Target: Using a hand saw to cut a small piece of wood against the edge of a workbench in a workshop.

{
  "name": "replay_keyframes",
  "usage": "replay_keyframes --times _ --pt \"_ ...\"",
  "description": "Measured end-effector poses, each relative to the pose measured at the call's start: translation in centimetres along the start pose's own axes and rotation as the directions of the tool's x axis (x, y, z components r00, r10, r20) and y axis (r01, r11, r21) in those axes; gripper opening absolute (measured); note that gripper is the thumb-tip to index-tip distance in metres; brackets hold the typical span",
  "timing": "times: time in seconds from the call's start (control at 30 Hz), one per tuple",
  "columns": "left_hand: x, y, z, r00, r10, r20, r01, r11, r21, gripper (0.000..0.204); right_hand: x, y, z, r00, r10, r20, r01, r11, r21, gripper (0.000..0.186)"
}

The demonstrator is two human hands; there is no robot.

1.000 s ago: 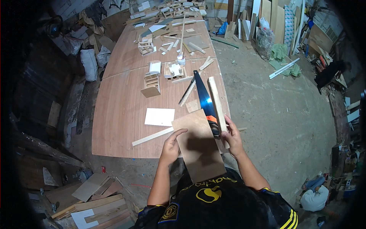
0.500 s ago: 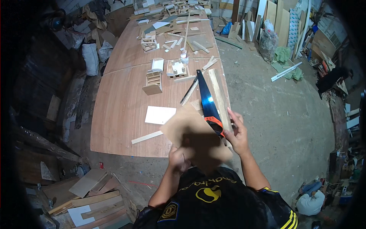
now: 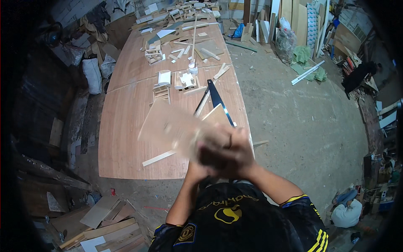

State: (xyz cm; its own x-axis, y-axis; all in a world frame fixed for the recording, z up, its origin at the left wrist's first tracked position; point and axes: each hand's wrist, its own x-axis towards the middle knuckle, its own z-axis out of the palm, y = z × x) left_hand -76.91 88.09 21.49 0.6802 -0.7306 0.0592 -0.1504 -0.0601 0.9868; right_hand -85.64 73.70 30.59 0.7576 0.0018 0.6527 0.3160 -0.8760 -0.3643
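1. The plywood panel (image 3: 170, 126) is a thin, flat, light brown sheet, blurred, held raised above the near end of the desk (image 3: 126, 143) and tilted.
2. The left hand (image 3: 210, 152) and right hand (image 3: 239, 149) are pressed together at the panel's near right corner. Both appear closed around that corner, but blur hides how the fingers lie.
3. A handsaw (image 3: 218, 103) with a dark blue blade rises from behind the hands, up and to the left; which hand grips it cannot be told.
4. A long pale wooden strip (image 3: 158, 158) lies on the desk just below the panel.
5. Small wooden frame models (image 3: 161, 90) and white pieces (image 3: 185, 79) stand farther along the desk.
6. A white sack (image 3: 91, 74) leans on the floor left of the desk.
7. Flat cardboard sheets (image 3: 100, 214) lie on the floor at lower left.
8. Green cloth (image 3: 301, 54) lies on the floor right of the desk's far end.
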Motion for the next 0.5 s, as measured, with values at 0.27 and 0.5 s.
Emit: replay_keyframes --times 0.27,0.5 --pt "0.4 -0.9 -0.2 0.996 0.045 0.078 -0.022 0.964 -0.264 0.029 -0.1 1.0 0.5 0.993 0.057 -0.102 -0.078 0.973 -0.217 0.066" --pt "0.4 -1.3 0.3 0.996 -0.041 0.085 0.072 0.913 -0.401 0.029 0.3 2.7 -0.7 0.985 0.16 -0.07 -0.172 0.954 -0.245 0.066"
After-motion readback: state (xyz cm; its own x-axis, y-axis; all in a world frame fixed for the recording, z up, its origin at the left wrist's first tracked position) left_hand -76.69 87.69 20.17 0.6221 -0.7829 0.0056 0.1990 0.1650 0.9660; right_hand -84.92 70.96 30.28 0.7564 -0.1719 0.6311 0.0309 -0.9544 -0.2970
